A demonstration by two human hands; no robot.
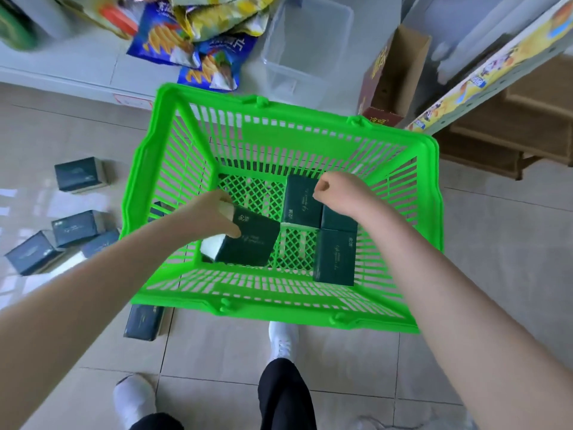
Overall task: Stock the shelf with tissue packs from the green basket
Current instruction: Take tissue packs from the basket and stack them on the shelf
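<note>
- Green plastic basket (141, 169) sits on the tiled floor, just in front of a low white shelf (77, 69); both arms reach down into it
- Left grip (214, 218) is closed round a dark green tissue pack (248, 243); the thumb lies over the top face, and the pack is tilted with its white end toward the near left corner of the basket
- Right grip (335, 189) is curled into a loose fist over the corner of a second pack (299, 203); I cannot tell whether it pinches that pack or only hangs above it
- Two more packs lie flat on the basket floor on the right side; one (338, 220) is partly hidden under the right forearm, another (335, 259) lies just nearer
- Several like packs are scattered on the tiles to the left of the basket (76, 228); one (144, 321) sits by its near left corner
- Snack bags (164, 35) are heaped on the shelf; a clear tub (307, 51) and an open cardboard box (393, 76) stand beside them
- Step in hand, as I judge it: picking up from the basket; nothing yet carried to the shelf
- Next move calls for lifting the tilted pack clear of the basket wall; the right side first needs a sure hold on its pack; then a free spot on the shelf must be found
</note>
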